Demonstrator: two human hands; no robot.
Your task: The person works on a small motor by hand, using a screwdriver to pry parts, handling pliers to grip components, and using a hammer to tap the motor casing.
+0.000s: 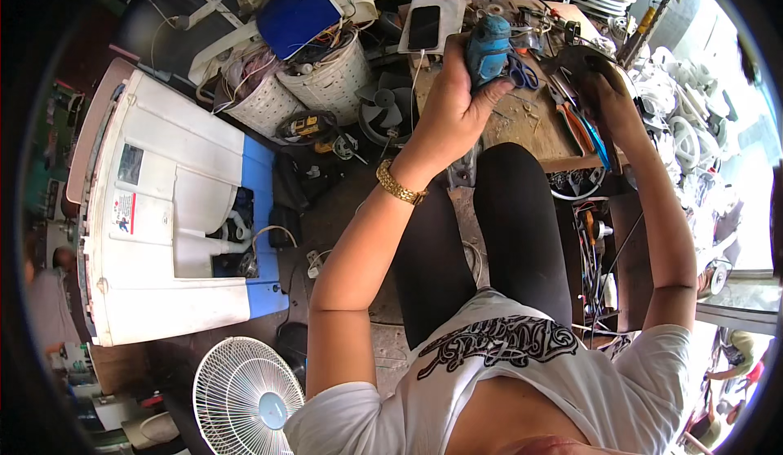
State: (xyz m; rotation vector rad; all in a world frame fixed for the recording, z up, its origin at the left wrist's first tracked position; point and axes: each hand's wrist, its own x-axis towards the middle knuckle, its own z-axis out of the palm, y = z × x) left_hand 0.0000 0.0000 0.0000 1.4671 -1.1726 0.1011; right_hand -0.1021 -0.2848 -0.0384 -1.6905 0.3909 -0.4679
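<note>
My left hand (461, 100) is closed around a teal-blue power tool body (488, 51) above the wooden workbench (534, 133). Its lower end is hidden by my fingers, so the exact kind does not show. Just right of it lie scissors (523, 73) with dark blue handles. My right hand (608, 96), in shadow at the bench's right side, closes on a dark piece (575, 62) that I cannot make out. Between the hands and nearer to me rest pliers (581, 128) with orange grips. A blue-handled tool (604, 149) lies beside them.
A phone (423, 28) sits at the bench's back left. White perforated bins (326, 79) full of wires, a black fan blade (385, 106) and a yellow power tool (306, 127) stand left. A white-and-blue appliance (196, 210) and white fan (245, 394) are further left. White parts (685, 128) pile up right.
</note>
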